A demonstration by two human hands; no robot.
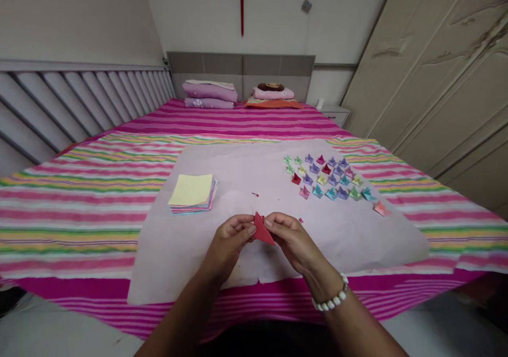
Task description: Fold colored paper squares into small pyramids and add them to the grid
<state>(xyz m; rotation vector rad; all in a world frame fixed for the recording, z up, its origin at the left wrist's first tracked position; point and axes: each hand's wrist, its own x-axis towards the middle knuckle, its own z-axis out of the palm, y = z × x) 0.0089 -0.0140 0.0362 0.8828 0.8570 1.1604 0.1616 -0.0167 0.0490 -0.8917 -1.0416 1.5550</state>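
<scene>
A small red piece of folded paper (262,231), roughly triangular with its point up, is held just above the pale sheet (178,262). My left hand (234,236) pinches its left edge between thumb and fingers. On the opposite side my right hand (289,236) grips the paper, thumb near its upper right edge; a bracelet of white beads (331,301) circles that wrist. The fingertips behind the paper are partly hidden.
At left on the sheet lies a stack of coloured square papers (192,190), yellow on top. Several small folded paper figures (331,193) stand in rows at right. Tiny red scraps (255,194) lie beyond my hands. Folded bedding (210,93) sits by the headboard (278,63).
</scene>
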